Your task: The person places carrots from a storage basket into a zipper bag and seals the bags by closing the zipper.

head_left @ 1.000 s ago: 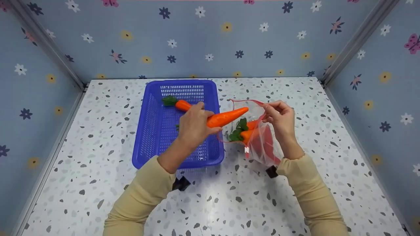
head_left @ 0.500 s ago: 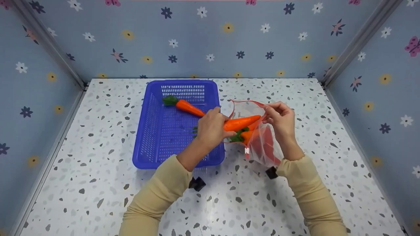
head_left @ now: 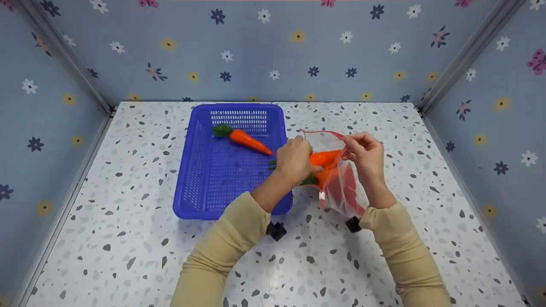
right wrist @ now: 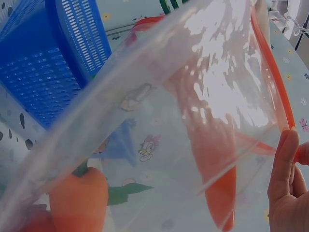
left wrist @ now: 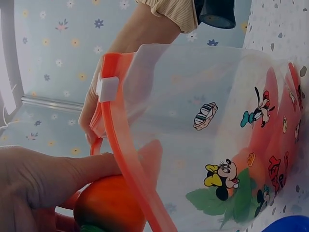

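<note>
My left hand [head_left: 294,160] grips an orange carrot [head_left: 323,158] near its leafy end, and the carrot's pointed part reaches into the mouth of a clear zip bag [head_left: 341,196] with a red zip edge. Thumb and fingers of my right hand [head_left: 367,153] pinch the bag's rim at its far right, keeping the mouth spread. Through the plastic in the right wrist view, the held carrot's tip [right wrist: 221,198] points down inside. Lower in the bag lies another carrot [right wrist: 79,200] with green leaves. Cartoon figures are printed on the bag's side [left wrist: 203,116].
A blue plastic basket [head_left: 181,183] with slotted walls stands left of the bag. One carrot [head_left: 249,140] with a green top lies in it. The speckled white table [head_left: 140,238] is bounded by flower-patterned panels [head_left: 273,51] at the back and sides.
My left hand has moved right, from over the basket to the bag's mouth, bringing the carrot's tip inside. My right hand has stayed at the rim.
</note>
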Tool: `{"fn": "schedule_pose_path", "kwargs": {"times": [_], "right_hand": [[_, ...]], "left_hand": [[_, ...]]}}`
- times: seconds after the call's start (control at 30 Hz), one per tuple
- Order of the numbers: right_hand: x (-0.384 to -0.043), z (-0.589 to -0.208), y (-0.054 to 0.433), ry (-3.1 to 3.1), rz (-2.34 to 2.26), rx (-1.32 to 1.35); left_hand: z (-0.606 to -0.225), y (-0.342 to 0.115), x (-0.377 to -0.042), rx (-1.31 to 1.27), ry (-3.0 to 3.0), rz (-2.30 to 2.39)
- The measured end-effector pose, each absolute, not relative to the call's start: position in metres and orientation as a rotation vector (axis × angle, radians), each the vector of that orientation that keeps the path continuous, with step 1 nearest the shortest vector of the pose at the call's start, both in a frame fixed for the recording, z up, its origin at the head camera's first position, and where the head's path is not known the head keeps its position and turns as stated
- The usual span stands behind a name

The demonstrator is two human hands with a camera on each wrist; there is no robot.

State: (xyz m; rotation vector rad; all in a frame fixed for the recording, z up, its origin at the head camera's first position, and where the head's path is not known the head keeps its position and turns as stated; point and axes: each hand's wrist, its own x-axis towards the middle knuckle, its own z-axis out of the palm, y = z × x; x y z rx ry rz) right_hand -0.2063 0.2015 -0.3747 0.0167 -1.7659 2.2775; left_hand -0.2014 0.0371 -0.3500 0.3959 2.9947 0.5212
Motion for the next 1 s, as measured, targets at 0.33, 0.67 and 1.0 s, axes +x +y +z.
{"fn": "schedule_pose_path", "kwargs": {"times": [0.33,0.67,1.0], "right_hand": [[-0.207,-0.374,0.203,-1.741,2.298,0.011],[-0.207,-0.374,0.206,-1.716,2.288,0.022],[-0.208,-0.374,0.206,-1.714,2.291,0.004]], "left_hand": [[-0.354,0.060,-0.214,0.370,2.998,0.555],[-0.350,0.058,-0.210,0.405,3.025,0.913],[-0.348,0.036,-0.209,0.443,3.093,1.036]]}}
